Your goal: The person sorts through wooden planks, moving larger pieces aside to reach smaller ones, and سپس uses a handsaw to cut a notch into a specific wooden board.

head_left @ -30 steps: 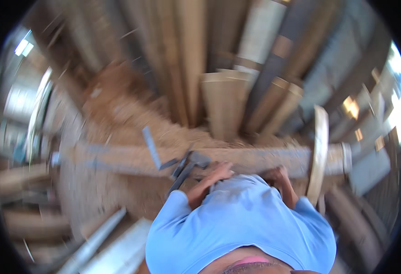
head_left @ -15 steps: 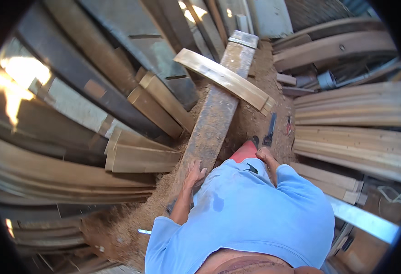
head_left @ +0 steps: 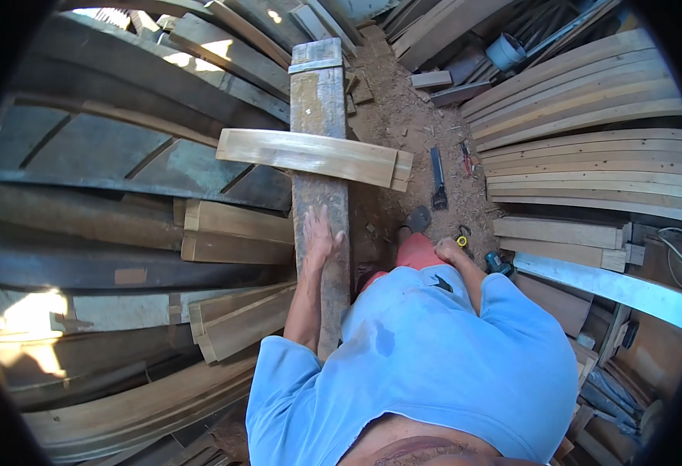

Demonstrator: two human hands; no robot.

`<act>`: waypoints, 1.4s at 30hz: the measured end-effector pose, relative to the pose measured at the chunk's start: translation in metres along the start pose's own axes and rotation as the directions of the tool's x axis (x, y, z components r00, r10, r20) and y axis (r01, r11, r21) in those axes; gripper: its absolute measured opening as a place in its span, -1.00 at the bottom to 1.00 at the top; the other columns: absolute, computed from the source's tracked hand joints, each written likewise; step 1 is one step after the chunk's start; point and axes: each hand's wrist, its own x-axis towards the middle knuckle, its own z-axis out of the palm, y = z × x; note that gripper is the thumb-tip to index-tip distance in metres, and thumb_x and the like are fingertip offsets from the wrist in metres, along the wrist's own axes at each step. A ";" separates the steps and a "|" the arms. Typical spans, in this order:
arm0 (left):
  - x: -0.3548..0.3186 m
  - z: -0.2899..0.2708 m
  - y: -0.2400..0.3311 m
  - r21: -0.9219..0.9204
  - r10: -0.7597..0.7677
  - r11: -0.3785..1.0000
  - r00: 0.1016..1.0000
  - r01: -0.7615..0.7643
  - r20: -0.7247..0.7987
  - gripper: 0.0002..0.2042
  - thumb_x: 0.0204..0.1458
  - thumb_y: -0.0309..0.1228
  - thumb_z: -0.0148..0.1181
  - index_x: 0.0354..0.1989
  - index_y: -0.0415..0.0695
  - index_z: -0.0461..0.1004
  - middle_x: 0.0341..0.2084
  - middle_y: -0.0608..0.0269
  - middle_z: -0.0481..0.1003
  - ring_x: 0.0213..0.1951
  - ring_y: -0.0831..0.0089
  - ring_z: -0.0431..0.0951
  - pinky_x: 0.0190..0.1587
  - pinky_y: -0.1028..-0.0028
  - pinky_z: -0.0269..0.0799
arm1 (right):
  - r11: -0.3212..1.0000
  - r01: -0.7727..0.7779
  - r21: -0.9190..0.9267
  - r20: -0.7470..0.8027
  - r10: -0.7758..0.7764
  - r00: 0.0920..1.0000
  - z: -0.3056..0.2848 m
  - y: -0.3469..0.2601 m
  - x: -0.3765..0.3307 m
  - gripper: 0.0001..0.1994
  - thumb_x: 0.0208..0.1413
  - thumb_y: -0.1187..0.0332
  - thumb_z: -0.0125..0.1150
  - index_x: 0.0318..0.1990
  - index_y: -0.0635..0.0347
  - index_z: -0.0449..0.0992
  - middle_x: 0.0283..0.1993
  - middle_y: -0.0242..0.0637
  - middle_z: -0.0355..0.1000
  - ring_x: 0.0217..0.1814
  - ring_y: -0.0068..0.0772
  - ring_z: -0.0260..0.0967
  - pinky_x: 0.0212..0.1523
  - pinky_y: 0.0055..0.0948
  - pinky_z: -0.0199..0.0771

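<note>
My left hand (head_left: 321, 237) lies flat on a worn, dusty bench plank (head_left: 321, 194), its fingers spread and nothing in them. Just beyond the fingertips, pale planed boards (head_left: 302, 152) rest crosswise on the bench, stacked with a shorter end sticking out at the right. Hand and boards do not touch. At my knee, over the red shorts (head_left: 418, 250), my right hand (head_left: 449, 249) rests with its fingers curled in; no object shows in it.
A handsaw (head_left: 439, 180) and a red-handled tool (head_left: 466, 159) lie on the sawdust floor at the right. Nearer are a yellow tape measure (head_left: 462, 241) and a teal power tool (head_left: 499, 264). Stacked boards (head_left: 589, 167) line the right; leaning planks (head_left: 240, 233) crowd the left.
The view has swung round, so the bench now runs nearly straight up and the boards lie more level. My left hand stays flat on the bench, my right at the knee.
</note>
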 end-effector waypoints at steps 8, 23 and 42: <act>0.157 -0.016 0.037 0.242 -0.052 0.970 0.982 0.007 0.182 0.18 -0.10 0.04 0.45 0.49 -0.35 -0.23 0.38 -0.69 -0.19 0.43 -0.52 -0.21 0.47 -0.13 -0.22 | 0.995 0.005 0.097 0.002 -0.005 1.000 -0.061 0.014 0.044 -0.71 0.06 0.19 0.16 -0.27 0.22 0.67 -0.20 0.10 0.58 -0.07 0.09 0.56 -0.04 -0.08 0.52; 0.180 -0.015 0.032 0.359 -0.080 0.931 0.930 -0.058 0.360 0.28 -0.14 0.04 0.49 0.44 -0.52 -0.34 0.29 -0.90 -0.19 0.37 -0.72 -0.21 0.41 -0.30 -0.21 | 0.933 0.360 0.022 -0.125 -0.355 0.926 -0.151 -0.197 0.061 -0.33 0.15 0.35 0.09 0.44 0.23 0.11 -0.08 0.24 0.51 0.00 0.23 0.50 0.05 0.07 0.47; 0.181 -0.027 0.048 0.215 -0.132 0.975 0.915 0.052 0.381 0.26 -0.16 -0.03 0.52 0.46 -0.46 -0.32 0.33 -0.84 -0.32 0.40 -0.66 -0.34 0.42 -0.32 -0.33 | 0.923 0.239 0.303 -0.208 -0.180 0.961 -0.110 -0.108 0.111 -0.58 0.26 0.14 0.06 0.03 0.34 0.55 -0.24 -0.11 0.56 -0.24 -0.18 0.51 -0.17 -0.26 0.50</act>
